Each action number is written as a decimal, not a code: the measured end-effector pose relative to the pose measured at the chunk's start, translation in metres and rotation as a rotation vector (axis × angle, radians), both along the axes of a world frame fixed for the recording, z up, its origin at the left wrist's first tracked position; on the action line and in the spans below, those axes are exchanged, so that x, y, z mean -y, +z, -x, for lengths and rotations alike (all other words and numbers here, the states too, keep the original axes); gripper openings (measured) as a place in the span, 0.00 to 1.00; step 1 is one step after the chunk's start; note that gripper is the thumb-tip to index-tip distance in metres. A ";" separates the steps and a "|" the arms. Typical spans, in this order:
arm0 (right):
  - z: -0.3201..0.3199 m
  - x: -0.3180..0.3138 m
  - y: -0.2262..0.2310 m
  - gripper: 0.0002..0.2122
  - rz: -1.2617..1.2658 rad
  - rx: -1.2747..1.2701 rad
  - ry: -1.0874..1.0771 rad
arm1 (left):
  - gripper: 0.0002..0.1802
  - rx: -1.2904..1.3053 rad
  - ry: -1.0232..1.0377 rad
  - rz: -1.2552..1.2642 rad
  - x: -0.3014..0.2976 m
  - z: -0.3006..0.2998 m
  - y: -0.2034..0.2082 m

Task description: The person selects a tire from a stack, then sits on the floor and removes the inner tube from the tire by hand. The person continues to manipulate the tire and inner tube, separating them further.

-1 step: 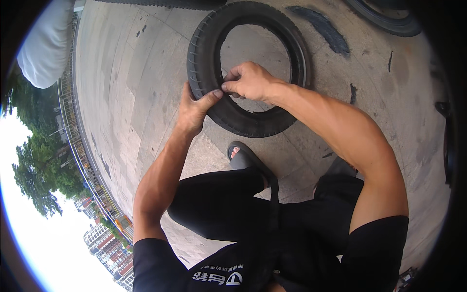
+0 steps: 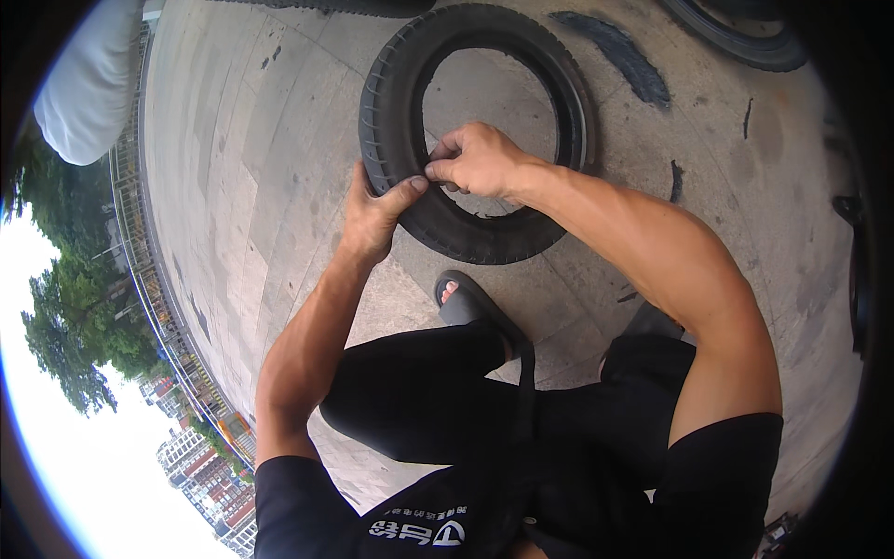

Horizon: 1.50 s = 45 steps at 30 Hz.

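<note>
A black tyre [image 2: 400, 102] lay flat on the paved ground [image 2: 251, 168], right under both hands. The left hand [image 2: 377, 210] gripped its near-left rim, thumb curled over the inner edge and fingers wrapped around the outside tread. The right hand [image 2: 480, 158], touching the left thumb, was closed in a pinch on the tyre's inner lip. Just below the hands, a foot in a grey sandal [image 2: 470, 307] rested beside the tyre.

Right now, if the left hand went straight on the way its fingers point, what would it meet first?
The left hand already grips the black tyre at its near-left side. Going straight on, it would probably press into the tyre's tread; beyond that lies the paved ground. Depth is hard to judge.
</note>
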State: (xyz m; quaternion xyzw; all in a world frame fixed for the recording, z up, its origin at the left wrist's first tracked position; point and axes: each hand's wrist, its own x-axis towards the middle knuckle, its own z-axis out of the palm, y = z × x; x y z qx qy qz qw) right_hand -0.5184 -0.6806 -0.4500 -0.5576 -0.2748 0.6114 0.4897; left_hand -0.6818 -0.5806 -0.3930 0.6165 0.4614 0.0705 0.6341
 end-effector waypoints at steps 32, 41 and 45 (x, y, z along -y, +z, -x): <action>-0.006 0.038 -0.055 0.15 -0.053 0.189 0.339 | 0.46 -0.001 -0.030 0.342 0.026 0.011 -0.059; 0.002 0.044 -0.054 0.15 -0.079 0.289 0.238 | 0.47 -0.005 -0.054 0.318 0.027 0.012 -0.054; -0.011 0.048 -0.055 0.14 -0.100 0.383 0.265 | 0.49 -0.019 -0.068 0.311 0.024 0.014 -0.057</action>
